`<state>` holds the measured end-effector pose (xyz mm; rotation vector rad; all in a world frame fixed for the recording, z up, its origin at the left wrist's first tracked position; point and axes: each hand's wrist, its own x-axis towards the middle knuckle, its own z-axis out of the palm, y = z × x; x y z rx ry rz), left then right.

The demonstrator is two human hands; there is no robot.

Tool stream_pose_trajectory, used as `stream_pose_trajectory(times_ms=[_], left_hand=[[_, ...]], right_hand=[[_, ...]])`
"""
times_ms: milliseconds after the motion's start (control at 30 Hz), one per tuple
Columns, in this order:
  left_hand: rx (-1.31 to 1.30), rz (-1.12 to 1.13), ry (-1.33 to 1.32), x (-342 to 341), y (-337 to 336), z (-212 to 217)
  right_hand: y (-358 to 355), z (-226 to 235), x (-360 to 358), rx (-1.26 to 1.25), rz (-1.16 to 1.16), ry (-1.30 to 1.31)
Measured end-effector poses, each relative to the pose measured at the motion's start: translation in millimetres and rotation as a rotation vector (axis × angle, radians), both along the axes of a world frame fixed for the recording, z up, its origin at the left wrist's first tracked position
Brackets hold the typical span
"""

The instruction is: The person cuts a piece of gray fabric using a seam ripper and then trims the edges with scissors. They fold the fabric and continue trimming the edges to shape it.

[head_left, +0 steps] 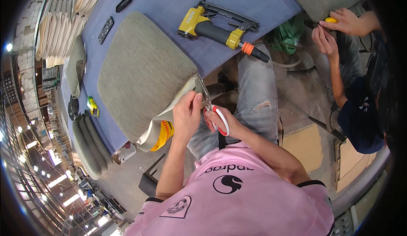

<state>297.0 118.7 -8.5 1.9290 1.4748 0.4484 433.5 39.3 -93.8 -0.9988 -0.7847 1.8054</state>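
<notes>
Grey cushion point(144, 68) lies forward-left of the left hand point(187, 114), pinching its edge cloth point(198, 84), and right hand point(232, 120), gripping scissors point(208, 103).

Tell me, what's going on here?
A person is working on a grey cushion at a blue table. Their left-hand grip pinches its fabric edge; their right-hand grip holds scissors, blades at that edge. A yellow-and-black air tool lies on the table. At right, a co-worker holds something yellow at another grey piece.
</notes>
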Motion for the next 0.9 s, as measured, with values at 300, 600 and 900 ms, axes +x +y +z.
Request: stream_pose_trajectory(times_ms=[300, 600, 900], left_hand=[[0.073, -0.221, -0.032, -6, -7, -5], [-0.055, 0.057, -0.136, -35, -61, -2], [0.633, -0.276, 0.163, -9, 34, 6]], right_hand=[[-9, -12, 23, -0.02, 0.022, 0.272], [-11, 10, 111, -0.135, 0.139, -0.196], [-8, 16, 126, -0.103, 0.014, -0.305]])
